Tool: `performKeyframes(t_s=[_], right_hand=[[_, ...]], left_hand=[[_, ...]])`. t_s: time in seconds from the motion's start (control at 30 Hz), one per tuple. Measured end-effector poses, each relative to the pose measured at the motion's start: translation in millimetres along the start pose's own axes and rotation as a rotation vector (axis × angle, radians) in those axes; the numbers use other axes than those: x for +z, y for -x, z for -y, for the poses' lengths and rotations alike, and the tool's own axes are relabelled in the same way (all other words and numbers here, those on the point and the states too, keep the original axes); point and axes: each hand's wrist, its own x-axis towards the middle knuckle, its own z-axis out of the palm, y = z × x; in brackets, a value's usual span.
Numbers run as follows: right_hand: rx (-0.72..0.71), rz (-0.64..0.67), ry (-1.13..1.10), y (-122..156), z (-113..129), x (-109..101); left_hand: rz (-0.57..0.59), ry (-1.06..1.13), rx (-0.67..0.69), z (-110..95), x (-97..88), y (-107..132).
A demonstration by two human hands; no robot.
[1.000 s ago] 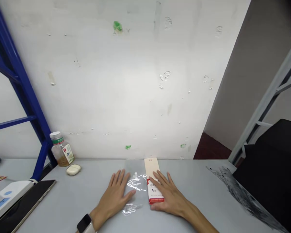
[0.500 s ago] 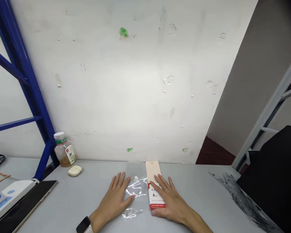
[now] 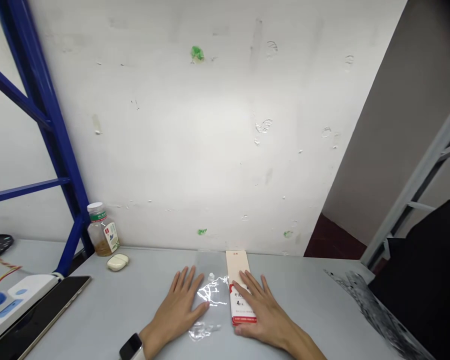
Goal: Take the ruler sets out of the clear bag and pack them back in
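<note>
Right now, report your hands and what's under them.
Left hand open, on the edge of a clear plastic sheet. Right hand open, flat on a cream-and-red printed card. Amber-filled jar and small white case off left, apart.

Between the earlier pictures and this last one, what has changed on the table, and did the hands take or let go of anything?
Nothing was taken or let go. Only the head camera's view drifted, so the jar appears further right in the picture. The left hand stays flat on the clear plastic sheet, and the right hand stays on the cream-and-red card.
</note>
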Motion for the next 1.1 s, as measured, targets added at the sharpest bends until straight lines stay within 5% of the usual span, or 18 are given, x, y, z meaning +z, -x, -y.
performKeyframes(t_s=[1.1], right_hand=[[-0.034, -0.007, 0.053, 1.0, -3.2, 2.8]], left_hand=[[0.009, -0.017, 0.033, -4.4, 0.1, -1.8]])
